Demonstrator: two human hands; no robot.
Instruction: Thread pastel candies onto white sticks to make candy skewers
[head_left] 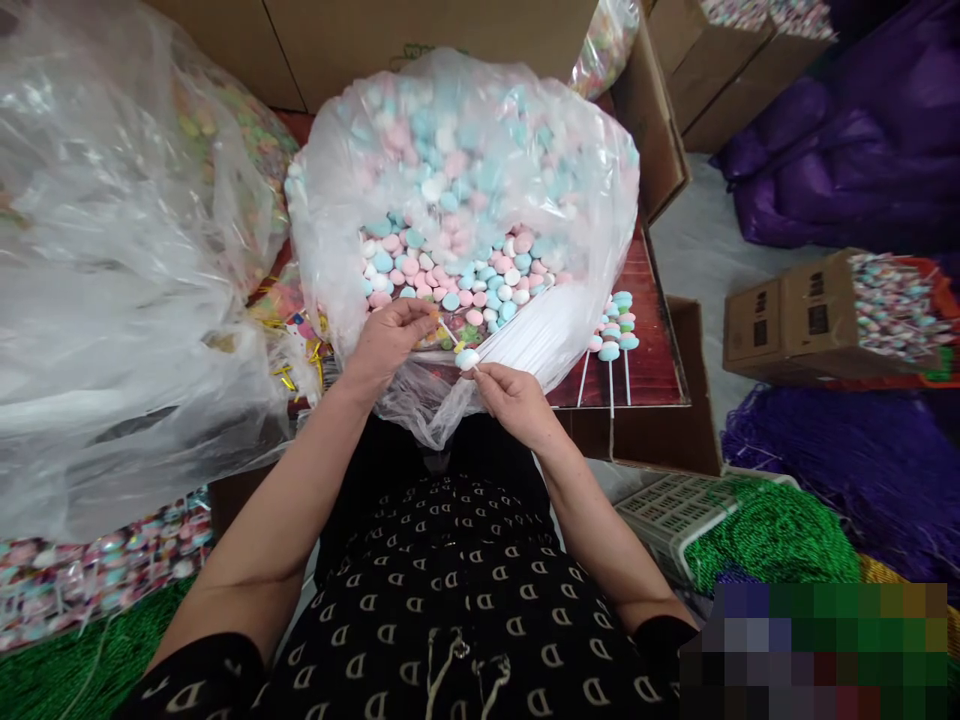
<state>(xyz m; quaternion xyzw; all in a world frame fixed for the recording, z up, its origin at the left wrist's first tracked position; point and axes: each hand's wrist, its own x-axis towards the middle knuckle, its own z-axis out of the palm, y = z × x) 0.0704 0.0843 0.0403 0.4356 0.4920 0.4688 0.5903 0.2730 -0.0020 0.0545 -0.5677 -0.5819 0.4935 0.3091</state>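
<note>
My right hand [514, 395] pinches a thin white lollipop stick just below a pale blue and white candy [467, 358] threaded on it. A small yellow candy [459, 347] sits above that one, and the bare tip slants up to the left. At the tip, my left hand [397, 335] is closed in a pinch on a small orange gummy candy [433, 316], partly hidden by the fingers. Both hands are over a big clear plastic bag [322, 240] of pink, blue and white candies [427, 270]. A bundle of white sticks [529, 335] lies beside my right hand.
Several finished candy sticks [610, 350] lie on the red tabletop [652, 330] at right. Another plastic bag [127, 300] bulges at left. Cardboard boxes [787, 310], a crate [660, 515] with green strands [780, 535] and purple bundles [847, 150] stand at right.
</note>
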